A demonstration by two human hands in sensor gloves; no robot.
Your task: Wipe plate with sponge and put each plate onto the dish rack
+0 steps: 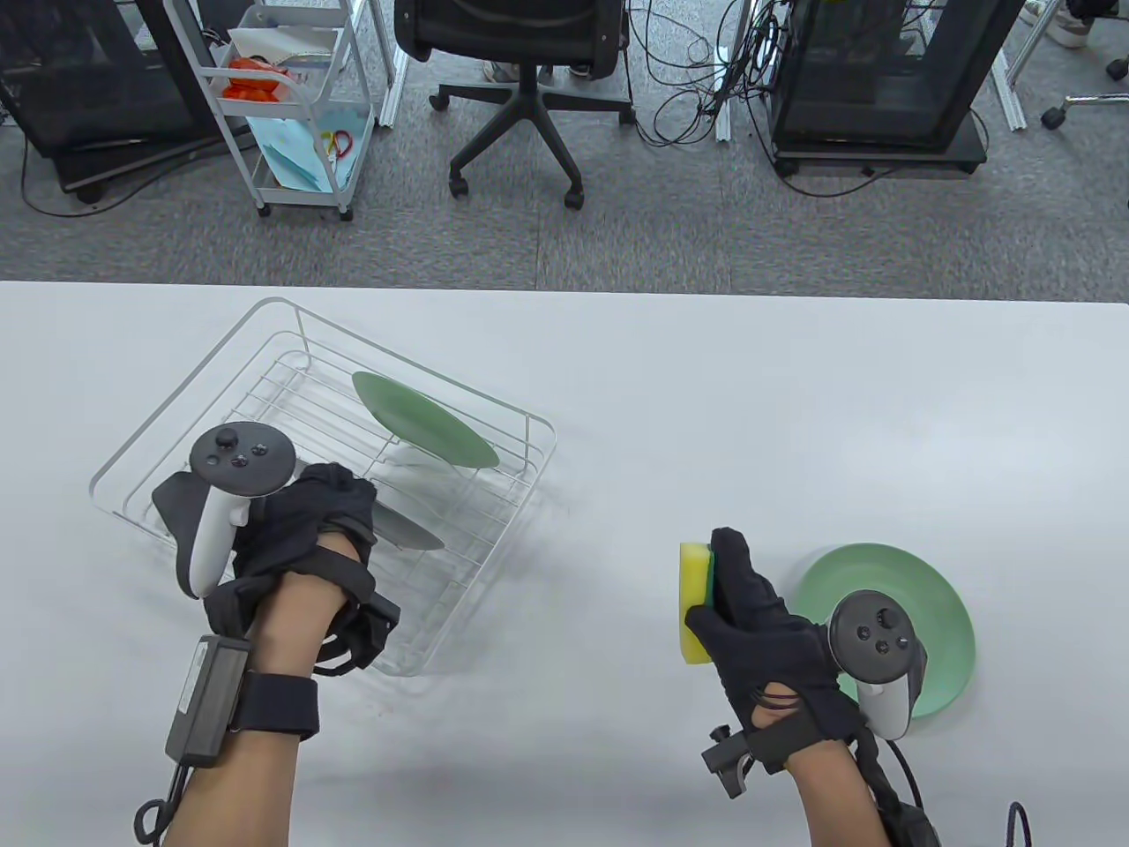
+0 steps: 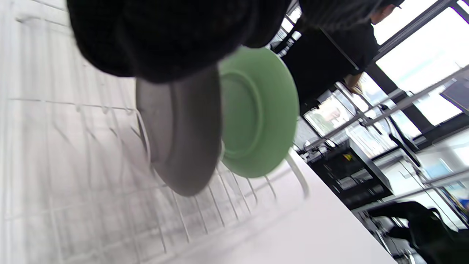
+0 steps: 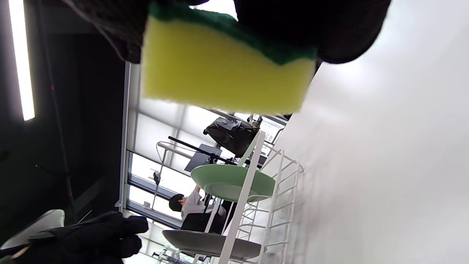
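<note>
My left hand (image 1: pixel 331 507) reaches into the white wire dish rack (image 1: pixel 291 388) and grips the rim of a grey plate (image 1: pixel 407 529) standing on edge in it. A green plate (image 1: pixel 423 422) stands further back in the rack. The left wrist view shows the grey plate (image 2: pixel 183 139) under my gloved fingers (image 2: pixel 172 33), with the green plate (image 2: pixel 256 110) behind it. My right hand (image 1: pixel 719 573) holds a yellow and green sponge (image 1: pixel 694 600) above the table. Another green plate (image 1: pixel 891 573) lies flat on the table, right of that hand. The right wrist view shows the sponge (image 3: pixel 220 69) close up.
The rack sits on the white table's (image 1: pixel 617 397) left half. Beyond the far edge are an office chair (image 1: pixel 516 79), a white trolley (image 1: pixel 291 106) and black cabinets (image 1: pixel 873 79) with cables on the floor.
</note>
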